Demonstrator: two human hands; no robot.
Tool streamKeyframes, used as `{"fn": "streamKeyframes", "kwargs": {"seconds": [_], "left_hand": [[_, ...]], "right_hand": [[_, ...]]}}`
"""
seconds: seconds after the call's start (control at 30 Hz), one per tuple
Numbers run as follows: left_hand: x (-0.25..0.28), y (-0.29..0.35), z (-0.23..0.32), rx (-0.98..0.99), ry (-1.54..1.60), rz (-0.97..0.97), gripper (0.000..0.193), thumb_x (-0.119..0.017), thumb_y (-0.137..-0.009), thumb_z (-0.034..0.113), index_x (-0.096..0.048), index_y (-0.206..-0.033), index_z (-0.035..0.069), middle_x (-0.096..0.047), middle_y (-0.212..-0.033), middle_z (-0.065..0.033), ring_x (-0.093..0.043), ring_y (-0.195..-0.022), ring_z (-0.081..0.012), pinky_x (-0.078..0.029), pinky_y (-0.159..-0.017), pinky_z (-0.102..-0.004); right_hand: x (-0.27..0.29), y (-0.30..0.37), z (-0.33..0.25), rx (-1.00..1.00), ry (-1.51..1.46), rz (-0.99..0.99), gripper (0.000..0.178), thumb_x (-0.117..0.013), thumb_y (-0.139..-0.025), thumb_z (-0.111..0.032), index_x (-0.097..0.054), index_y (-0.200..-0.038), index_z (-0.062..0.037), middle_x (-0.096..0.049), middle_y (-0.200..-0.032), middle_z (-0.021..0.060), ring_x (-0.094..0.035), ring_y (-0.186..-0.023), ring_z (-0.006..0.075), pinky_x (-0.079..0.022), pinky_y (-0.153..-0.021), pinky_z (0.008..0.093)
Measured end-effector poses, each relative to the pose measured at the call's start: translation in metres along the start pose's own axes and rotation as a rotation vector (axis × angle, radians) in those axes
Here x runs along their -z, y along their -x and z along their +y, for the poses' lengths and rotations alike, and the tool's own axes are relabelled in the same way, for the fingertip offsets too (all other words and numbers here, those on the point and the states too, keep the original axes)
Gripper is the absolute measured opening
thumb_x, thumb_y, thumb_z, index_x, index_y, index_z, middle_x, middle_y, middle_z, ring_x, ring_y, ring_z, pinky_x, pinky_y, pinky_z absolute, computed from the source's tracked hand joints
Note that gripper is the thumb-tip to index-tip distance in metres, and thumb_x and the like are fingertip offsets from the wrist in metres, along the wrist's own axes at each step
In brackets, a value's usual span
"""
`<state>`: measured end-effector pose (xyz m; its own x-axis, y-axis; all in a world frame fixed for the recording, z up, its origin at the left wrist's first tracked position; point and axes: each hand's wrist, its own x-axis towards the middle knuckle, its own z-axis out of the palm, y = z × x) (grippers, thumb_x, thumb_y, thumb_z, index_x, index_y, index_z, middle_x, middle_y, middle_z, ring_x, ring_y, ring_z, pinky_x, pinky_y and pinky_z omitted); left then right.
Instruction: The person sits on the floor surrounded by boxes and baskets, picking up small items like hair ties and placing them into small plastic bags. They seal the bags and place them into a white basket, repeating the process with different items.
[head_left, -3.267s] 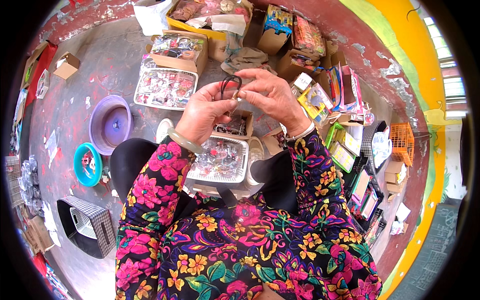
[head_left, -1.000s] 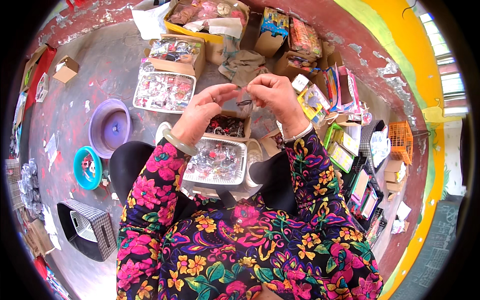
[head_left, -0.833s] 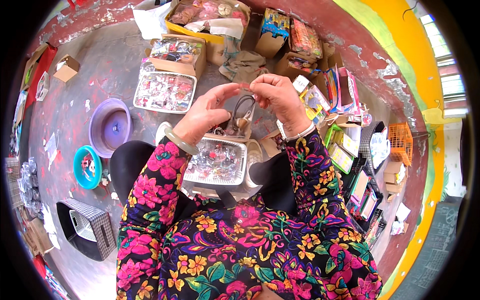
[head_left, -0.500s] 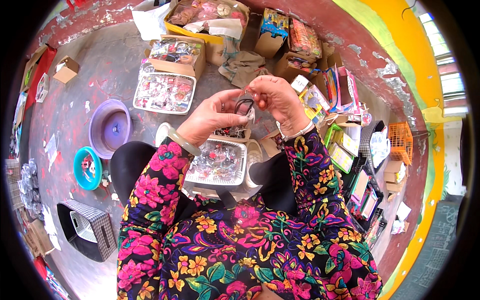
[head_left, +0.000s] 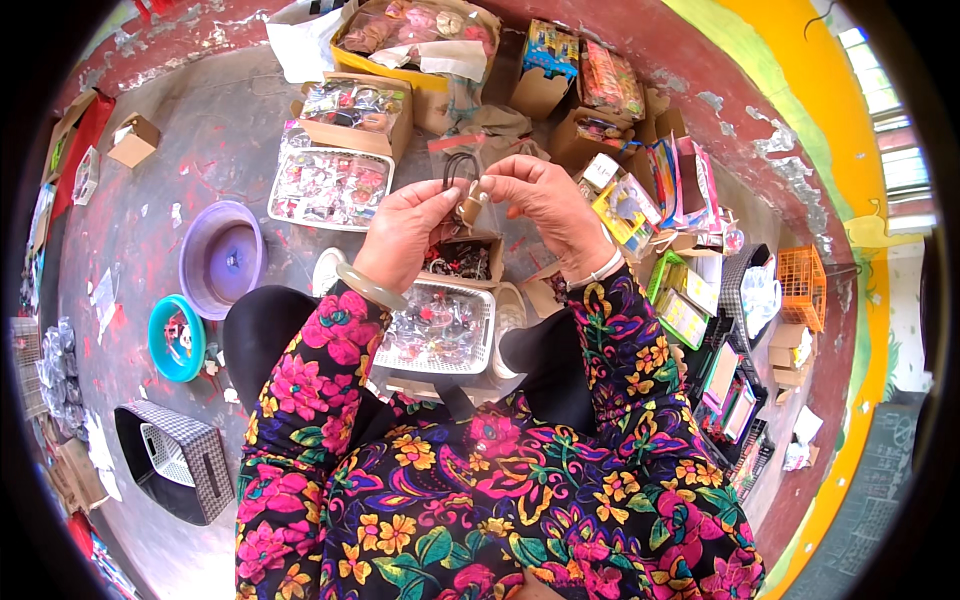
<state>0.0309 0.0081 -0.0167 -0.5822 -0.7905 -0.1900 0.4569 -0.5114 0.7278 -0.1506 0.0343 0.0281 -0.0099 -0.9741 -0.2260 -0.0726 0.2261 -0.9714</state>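
White basket: holds clear packets, below your 2 hands.
Left hand: yours, pinching the black loop.
Right hand: yours, fingertips at the tan ornament; grip unclear.
Black loop: 1, raised between your hands, ornament just below.

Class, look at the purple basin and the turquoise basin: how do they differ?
The purple basin looks larger; the turquoise basin smaller. The turquoise basin holds small red and white items, while the purple basin shows only a bluish patch at its bottom. Both are round, open-topped and stand on the floor.
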Motion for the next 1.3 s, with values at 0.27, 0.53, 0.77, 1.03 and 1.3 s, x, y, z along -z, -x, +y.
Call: {"fn": "streamKeyframes", "kwargs": {"seconds": [0.27, 0.53, 0.77, 1.03, 1.3], "left_hand": [[0.000, 0.002, 0.001, -0.023, -0.039, 0.034, 0.021, -0.050, -0.091, 0.010, -0.058, -0.107, -0.001, -0.063, -0.097, -0.0051, -0.059, -0.084, -0.0105, -0.049, -0.074, -0.0230], [-0.001, 0.002, 0.001, -0.047, -0.044, 0.075, 0.024, -0.050, -0.091, 0.016, -0.059, -0.107, 0.000, -0.062, -0.094, -0.0029, -0.057, -0.082, -0.0088, -0.046, -0.070, -0.0219], [-0.001, 0.008, 0.016, 0.100, 0.135, -0.059, 0.026, -0.050, -0.092, 0.019, -0.056, -0.111, 0.002, -0.061, -0.097, -0.0022, -0.055, -0.080, -0.0065, -0.038, -0.055, -0.0166], [-0.006, 0.008, 0.011, 0.031, 0.019, 0.002, 0.024, -0.048, -0.092, 0.016, -0.056, -0.110, 0.002, -0.061, -0.097, -0.0030, -0.056, -0.080, -0.0073, -0.052, -0.070, -0.0237], [-0.006, 0.007, 0.013, 0.069, 0.054, -0.021, 0.023, -0.052, -0.091, 0.018, -0.057, -0.107, 0.002, -0.061, -0.093, -0.0022, -0.057, -0.079, -0.0083, -0.052, -0.068, -0.0236]], "right_hand": [[-0.003, -0.002, 0.003, 0.088, 0.169, 0.031, 0.014, -0.063, -0.077, -0.015, -0.064, -0.081, -0.0015, -0.058, -0.071, -0.0036, -0.049, -0.066, 0.0045, -0.041, -0.059, 0.0211], [-0.002, -0.004, 0.007, 0.178, 0.195, 0.077, 0.012, -0.062, -0.077, -0.012, -0.062, -0.080, -0.0005, -0.058, -0.070, -0.0034, -0.049, -0.066, 0.0039, -0.041, -0.060, 0.0201], [-0.001, -0.007, 0.012, 0.178, 0.027, 0.049, 0.010, -0.061, -0.079, -0.012, -0.062, -0.083, -0.0029, -0.059, -0.075, -0.0044, -0.049, -0.068, 0.0035, -0.040, -0.060, 0.0199], [-0.007, -0.003, 0.006, 0.035, -0.058, -0.052, 0.026, -0.063, -0.084, -0.026, -0.065, -0.101, -0.0059, -0.063, -0.085, -0.0039, -0.050, -0.073, 0.0038, -0.039, -0.063, 0.0207], [-0.008, -0.005, 0.016, 0.059, -0.163, 0.029, 0.025, -0.061, -0.085, -0.026, -0.068, -0.096, -0.0049, -0.065, -0.085, -0.0010, -0.052, -0.072, 0.0048, -0.039, -0.061, 0.0210]]}}
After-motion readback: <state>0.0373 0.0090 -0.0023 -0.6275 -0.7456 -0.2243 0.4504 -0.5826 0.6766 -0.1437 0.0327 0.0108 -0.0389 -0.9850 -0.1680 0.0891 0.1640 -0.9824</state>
